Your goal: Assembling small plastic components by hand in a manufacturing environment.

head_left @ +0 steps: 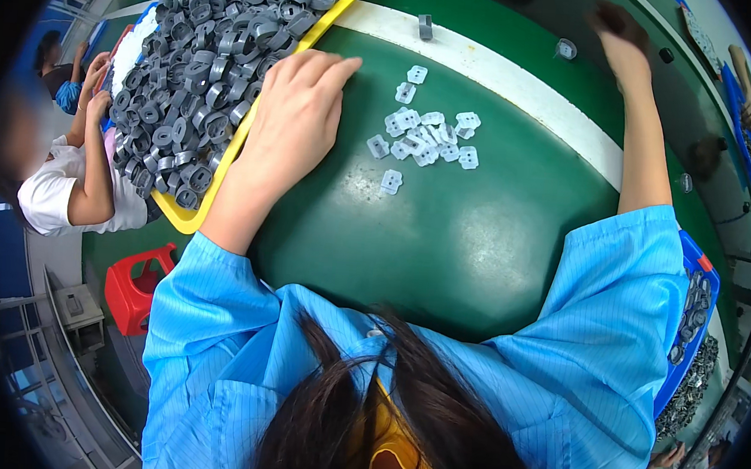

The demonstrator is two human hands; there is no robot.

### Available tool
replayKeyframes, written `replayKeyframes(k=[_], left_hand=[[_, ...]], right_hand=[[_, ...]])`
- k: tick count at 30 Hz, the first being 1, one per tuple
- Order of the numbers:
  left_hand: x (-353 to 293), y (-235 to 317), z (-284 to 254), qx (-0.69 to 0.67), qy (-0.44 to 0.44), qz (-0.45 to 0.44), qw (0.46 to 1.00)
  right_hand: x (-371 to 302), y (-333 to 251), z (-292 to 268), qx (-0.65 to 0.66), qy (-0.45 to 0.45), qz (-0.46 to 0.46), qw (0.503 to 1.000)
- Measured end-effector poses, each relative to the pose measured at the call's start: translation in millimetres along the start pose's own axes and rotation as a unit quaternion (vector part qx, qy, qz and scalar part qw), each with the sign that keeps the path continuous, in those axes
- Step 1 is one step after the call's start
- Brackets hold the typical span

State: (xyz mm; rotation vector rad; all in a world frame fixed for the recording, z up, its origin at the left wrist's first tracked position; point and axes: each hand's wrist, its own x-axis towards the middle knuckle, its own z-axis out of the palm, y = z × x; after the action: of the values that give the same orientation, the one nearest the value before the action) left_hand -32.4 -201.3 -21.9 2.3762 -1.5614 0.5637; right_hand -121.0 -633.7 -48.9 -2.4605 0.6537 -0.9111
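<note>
My left hand (302, 101) is palm down beside the right rim of a yellow tray (224, 174), its fingers loosely stretched toward the far side with nothing visible in them. Grey plastic ring-shaped parts (204, 78) are heaped high in that tray. To the right of this hand, small translucent plastic plates (424, 139) lie scattered on the green tabletop (409, 245). My right hand (620, 30) reaches far out over the dark green strip beyond the white band (521, 102). It is dark and smeared, so its fingers do not read clearly. Near it sits a small round part (566, 48).
One grey part (425, 27) stands on the white band. At my right is a blue tray (688, 322) of grey parts, with a pile of small metallic pieces (694, 392) below. A red stool (138, 284) and a seated person (78, 173) are at the left; other people work around.
</note>
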Motion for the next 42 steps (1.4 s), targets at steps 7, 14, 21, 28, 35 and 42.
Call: replayKeyframes(k=[7, 14, 21, 28, 35, 42], left_hand=[[80.3, 9.4, 42.8, -0.184, 0.021, -0.093, 0.978], [79.2, 5.6, 30.0, -0.371, 0.183, -0.252, 0.875], [84.9, -9.0, 43.7, -0.4, -0.048, -0.19, 0.895], [85.7, 0.7, 30.3, -0.253, 0.127, -0.179, 0.942], [64.1, -26.4, 6.1, -0.593, 0.084, -0.227, 0.768], [54.4, -17.8, 16.1, -0.886, 0.029, -0.213, 0.411]], right_hand=[[-55.4, -143.5, 40.8, 0.212, -0.268, -0.075, 0.937], [-77.0, -168.4, 44.7, 0.213, -0.238, -0.061, 0.946], [-88.5, -189.5, 43.4, 0.235, -0.294, -0.089, 0.922], [-73.4, -160.2, 44.9, 0.312, -0.287, -0.028, 0.905], [-86.0, -212.4, 68.8, 0.222, -0.253, -0.136, 0.932], [-94.1, -184.9, 47.4, 0.112, -0.225, -0.392, 0.885]])
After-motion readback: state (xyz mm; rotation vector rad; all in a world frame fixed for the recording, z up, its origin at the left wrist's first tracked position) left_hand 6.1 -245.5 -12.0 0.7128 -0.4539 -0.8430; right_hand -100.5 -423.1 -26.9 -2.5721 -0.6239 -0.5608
